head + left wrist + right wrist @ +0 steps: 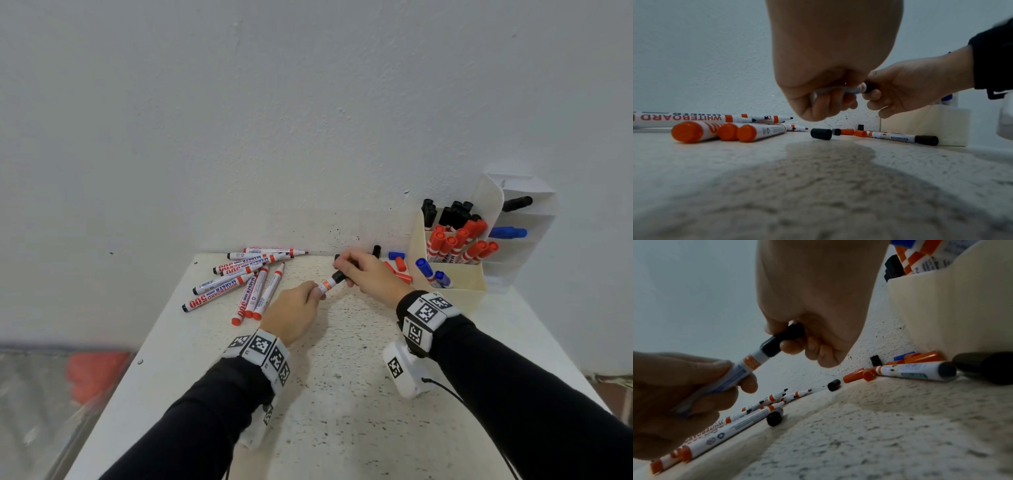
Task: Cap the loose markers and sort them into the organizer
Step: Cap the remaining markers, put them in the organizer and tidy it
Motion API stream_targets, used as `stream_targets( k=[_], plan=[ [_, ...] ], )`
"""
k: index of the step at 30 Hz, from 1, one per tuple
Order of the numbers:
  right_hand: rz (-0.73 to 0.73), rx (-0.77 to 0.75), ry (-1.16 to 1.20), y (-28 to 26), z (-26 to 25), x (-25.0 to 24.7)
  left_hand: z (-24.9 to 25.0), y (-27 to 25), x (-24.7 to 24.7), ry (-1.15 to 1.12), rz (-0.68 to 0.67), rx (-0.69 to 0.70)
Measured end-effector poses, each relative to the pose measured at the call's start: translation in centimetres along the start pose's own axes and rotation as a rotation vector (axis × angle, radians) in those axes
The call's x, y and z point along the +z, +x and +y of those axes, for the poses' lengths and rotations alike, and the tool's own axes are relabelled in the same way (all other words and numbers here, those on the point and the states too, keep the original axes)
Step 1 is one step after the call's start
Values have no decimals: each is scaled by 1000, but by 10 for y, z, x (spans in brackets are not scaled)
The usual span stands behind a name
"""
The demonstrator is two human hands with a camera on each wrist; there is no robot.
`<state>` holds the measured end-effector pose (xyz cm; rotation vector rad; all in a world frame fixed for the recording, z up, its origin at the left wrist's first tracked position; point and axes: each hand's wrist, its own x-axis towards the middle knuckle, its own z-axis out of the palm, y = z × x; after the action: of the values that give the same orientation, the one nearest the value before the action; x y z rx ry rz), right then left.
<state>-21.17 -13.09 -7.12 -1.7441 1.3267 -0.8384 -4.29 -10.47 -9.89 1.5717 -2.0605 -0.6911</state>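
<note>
A white whiteboard marker (329, 284) with an orange band hangs above the table between both hands. My left hand (317, 292) grips its barrel (735, 374). My right hand (344, 269) pinches the black cap (781, 340), which sits on the marker's tip end. Several uncapped markers (246, 277) lie in a pile at the far left of the table. The cream organizer (455, 277) stands at the far right, holding black, red and blue capped markers in separate compartments.
Loose caps lie by the wall: red (399, 263), blue (396, 255), black (376, 251). A black cap (821, 134) and a marker (900, 138) lie below the hands. A white paper rack (527, 212) behind the organizer holds a black and a blue marker. The table's left edge (137, 359) drops off.
</note>
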Motion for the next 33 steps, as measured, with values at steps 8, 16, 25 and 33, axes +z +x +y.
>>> stream_targets(
  k=[8,16,25,33],
  plan=[
    [160,17,-204,-7,4,9,10,-12,-6,124,-1,38],
    [146,41,-72,-18,5,15,25,-16,-12,-107,-176,-58],
    [333,-31,116,-15,-14,12,24,-7,-6,-198,-70,-23],
    [692,-302,18,-29,-67,-44,-1,9,-25,369,32,-350]
  ],
)
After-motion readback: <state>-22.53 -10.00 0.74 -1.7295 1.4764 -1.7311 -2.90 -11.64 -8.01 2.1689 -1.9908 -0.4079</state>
